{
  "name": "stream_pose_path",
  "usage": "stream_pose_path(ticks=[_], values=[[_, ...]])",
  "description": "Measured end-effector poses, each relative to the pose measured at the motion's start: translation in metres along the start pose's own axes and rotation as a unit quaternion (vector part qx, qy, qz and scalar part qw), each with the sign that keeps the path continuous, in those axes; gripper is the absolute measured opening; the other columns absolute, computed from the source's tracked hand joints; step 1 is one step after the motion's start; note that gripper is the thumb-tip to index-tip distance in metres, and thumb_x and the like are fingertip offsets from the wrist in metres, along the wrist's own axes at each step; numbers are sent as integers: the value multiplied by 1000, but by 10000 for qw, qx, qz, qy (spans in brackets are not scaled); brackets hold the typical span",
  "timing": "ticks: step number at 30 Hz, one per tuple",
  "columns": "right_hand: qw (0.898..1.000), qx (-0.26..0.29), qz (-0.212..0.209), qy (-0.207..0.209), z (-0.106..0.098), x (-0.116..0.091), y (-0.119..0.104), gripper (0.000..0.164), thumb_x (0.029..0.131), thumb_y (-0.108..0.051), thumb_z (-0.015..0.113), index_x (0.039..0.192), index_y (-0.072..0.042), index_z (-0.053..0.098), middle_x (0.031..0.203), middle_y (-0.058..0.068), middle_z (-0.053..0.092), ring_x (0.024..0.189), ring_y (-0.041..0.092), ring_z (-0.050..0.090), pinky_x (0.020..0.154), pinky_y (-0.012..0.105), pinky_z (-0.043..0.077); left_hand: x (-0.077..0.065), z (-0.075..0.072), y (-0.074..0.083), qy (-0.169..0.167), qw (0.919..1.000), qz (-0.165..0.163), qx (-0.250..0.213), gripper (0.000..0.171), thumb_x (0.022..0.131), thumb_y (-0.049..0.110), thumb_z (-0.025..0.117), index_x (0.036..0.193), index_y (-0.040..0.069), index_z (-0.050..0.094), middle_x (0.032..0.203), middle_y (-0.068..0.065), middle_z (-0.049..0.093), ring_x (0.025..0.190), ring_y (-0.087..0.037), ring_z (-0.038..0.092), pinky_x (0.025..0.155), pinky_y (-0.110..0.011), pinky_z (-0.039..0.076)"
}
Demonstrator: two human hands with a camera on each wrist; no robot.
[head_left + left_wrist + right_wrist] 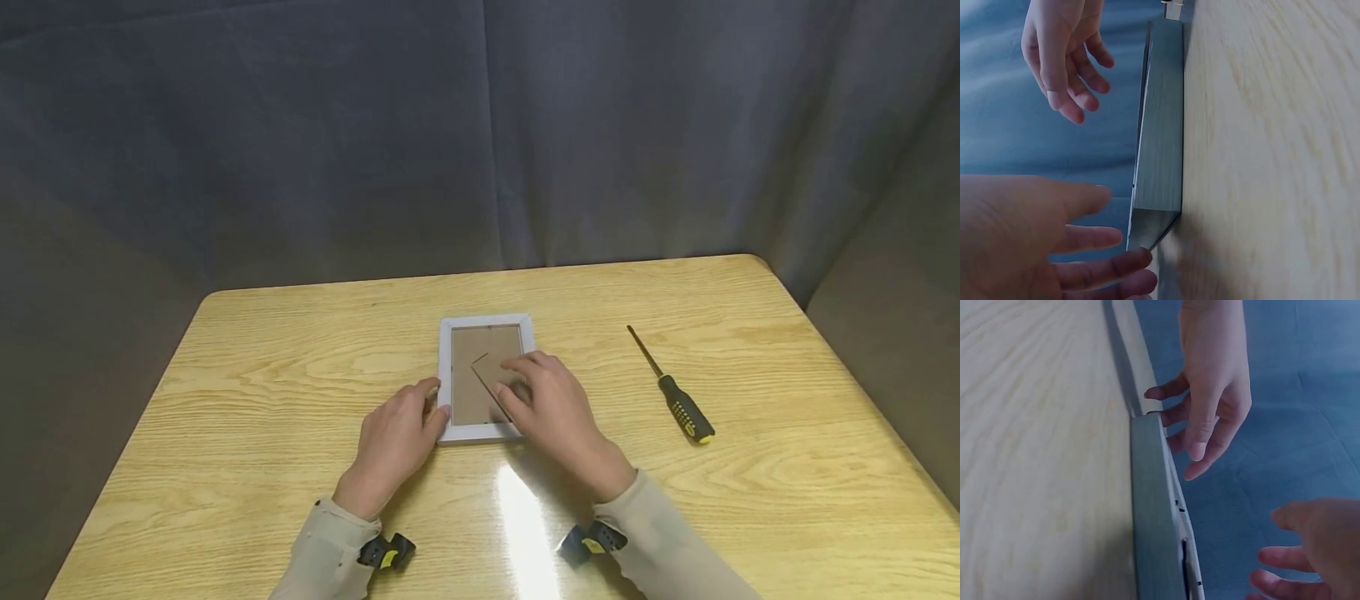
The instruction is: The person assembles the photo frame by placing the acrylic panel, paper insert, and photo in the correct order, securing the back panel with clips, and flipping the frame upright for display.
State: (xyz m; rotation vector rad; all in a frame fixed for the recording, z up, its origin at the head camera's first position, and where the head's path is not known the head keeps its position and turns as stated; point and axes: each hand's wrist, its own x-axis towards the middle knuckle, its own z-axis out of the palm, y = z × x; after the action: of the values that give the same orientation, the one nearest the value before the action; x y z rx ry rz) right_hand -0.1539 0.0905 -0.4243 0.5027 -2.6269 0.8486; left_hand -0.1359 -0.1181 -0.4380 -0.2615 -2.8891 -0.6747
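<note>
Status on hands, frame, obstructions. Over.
Left hand at left edge of white frame. Right hand over the backing, holding nothing. Frame flat, back up. Screwdriver off to the right, clear.

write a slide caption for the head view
Left hand at the picture frame, right hand above it, screwdriver lying on the table.
</note>
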Motion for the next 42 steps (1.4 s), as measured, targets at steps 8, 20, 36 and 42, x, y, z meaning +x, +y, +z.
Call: stream_pose_path(ticks=[8,20,36,42], values=[[9986,-114,291,-428,-13,0,-1,35,85,-34,64,109,-9,70,106,6,68,94,23,63,75,39,50,-2,-6,2,329,9994,89,-35,39,87,32,61,119,9,65,92,-5,67,61,-13,56,44,-27,39],[9916,-489,909,-781,-36,2,11,47,87,-45,59,116,-9,67,107,8,68,95,25,63,71,42,50,-6,-11,14,378,9984,280,-303,36,88,29,61,119,11,64,99,-4,67,59,-10,52,44,-27,39],[9771,-899,1627,-1031,-61,4,45,56,88,-48,55,123,-4,62,117,18,64,98,35,61,68,46,49,-10,-8,30,218,9968,702,-301,36,88,32,60,117,12,65,95,-1,67,73,-11,59,52,-27,44],[9702,-1117,1918,-971,-74,4,65,61,89,-53,51,125,-4,59,117,22,62,95,39,61,53,41,46,-12,-6,35,173,9958,821,-380,35,89,31,59,117,12,65,94,0,67,74,-10,60,54,-26,46]])
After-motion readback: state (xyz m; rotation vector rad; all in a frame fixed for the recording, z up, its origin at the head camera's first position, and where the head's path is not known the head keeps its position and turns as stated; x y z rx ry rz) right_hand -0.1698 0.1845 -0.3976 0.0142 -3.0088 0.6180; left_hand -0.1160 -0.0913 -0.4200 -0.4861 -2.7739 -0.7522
